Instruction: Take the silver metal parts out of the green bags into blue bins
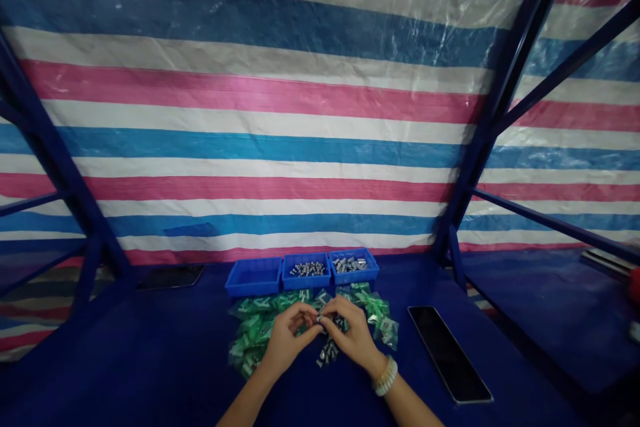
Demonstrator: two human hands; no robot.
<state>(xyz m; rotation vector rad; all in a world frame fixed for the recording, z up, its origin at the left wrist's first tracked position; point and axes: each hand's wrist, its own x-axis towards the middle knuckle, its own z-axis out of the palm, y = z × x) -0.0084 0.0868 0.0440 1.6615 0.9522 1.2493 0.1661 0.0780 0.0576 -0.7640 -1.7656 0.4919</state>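
Note:
My left hand [295, 333] and my right hand [349, 328] meet fingertip to fingertip over the middle of the blue table. Both are pinched around a small metallic piece [320, 319], mostly covered by the fingers. Beneath and between the hands lies a loose pile of small metal parts [328, 352], silver and dark. Green-and-clear plastic packets [253, 333] are heaped left of my left hand, and more green packets [377, 310] lie beyond and right of my right hand. A pale beaded bracelet [385, 376] circles the right wrist.
Behind the packets stand three blue bins: a left bin [254, 275] showing no parts, a middle bin [306, 269] with small metal parts, and a right bin [353, 265] with metal cylinders. A tablet-like device [450, 353] lies right; a dark phone-like slab [171, 276] lies far left.

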